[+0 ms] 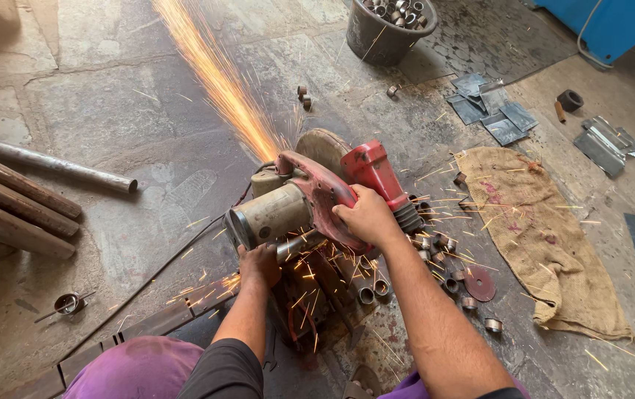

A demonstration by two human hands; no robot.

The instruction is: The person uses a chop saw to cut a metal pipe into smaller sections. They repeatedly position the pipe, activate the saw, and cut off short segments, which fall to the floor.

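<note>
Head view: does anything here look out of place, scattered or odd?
Yes. Short cut pipe rings lie scattered on the floor beside the chop saw rather than in the bucket. Sparks spray past the bare left hand and right hand.

I see both forearms bare to the elbow, no gloves, watch or rings on the left hand or right hand. A dark grey sleeve covers my left upper arm. Purple trousers show at both knees.
</note>
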